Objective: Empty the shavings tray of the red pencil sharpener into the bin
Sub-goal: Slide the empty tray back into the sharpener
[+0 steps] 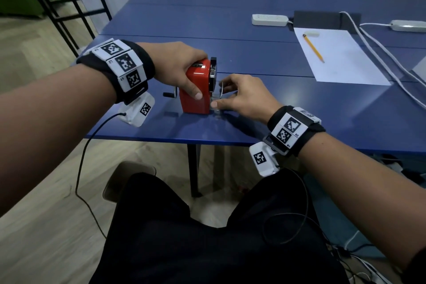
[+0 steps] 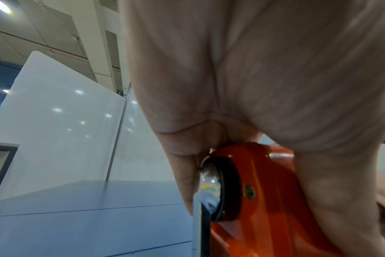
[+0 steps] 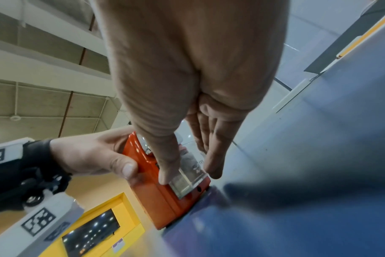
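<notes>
Our left hand (image 1: 177,69) was wrapped over the top of the boxy red metal pencil sharpener (image 1: 195,90), thumb down its near side and fingers curled over the far side, holding it on the blue table (image 1: 253,57) near the front edge. Our right hand (image 1: 244,97) had its thumb and fingers closed in a pinch on the small clear plastic shavings tray (image 3: 184,182), low in the sharpener's front face. We judged the tray to be seated or barely started out; the pictures did not settle which.

No bin was in view, so the tray would have to travel some way once free.

The risks we saw: the pinch was narrow and on smooth plastic, so the fingers could slip off. If the tray stuck and then released suddenly, it could jerk and tip shavings onto the table. If our left hand loosened, the whole sharpener would slide toward the pull instead of giving up the tray.
</notes>
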